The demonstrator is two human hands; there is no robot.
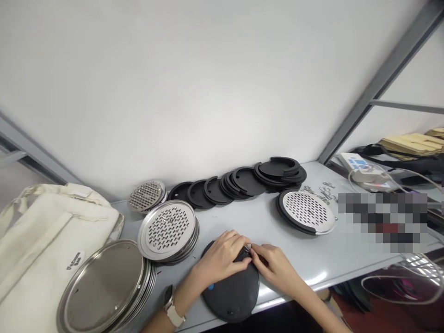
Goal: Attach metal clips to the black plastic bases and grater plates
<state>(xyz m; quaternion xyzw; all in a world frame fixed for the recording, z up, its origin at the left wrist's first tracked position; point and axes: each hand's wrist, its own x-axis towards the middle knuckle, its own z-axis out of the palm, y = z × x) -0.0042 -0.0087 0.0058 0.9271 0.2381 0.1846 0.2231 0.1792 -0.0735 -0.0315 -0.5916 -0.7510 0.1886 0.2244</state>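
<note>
A black round disc point(234, 293) lies at the table's front edge, with a blue spot near its left side. My left hand point(225, 256) rests over its upper part, with thumb and fingers closed on the rim. At the disc's upper right edge, my right hand point(274, 266) pinches close to the left fingertips. Between the two hands shows a small shiny metal piece point(247, 249), mostly hidden by the fingers. Several similar-looking small metal wire clips point(325, 190) lie loose at the right of the table.
Perforated metal grater plates point(166, 230) and plain round metal trays point(104, 286) are stacked on the left beside a cream cloth bag point(31, 259). Black discs point(215, 190) overlap along the wall. On the right sits a grater plate in a black holder point(307, 212).
</note>
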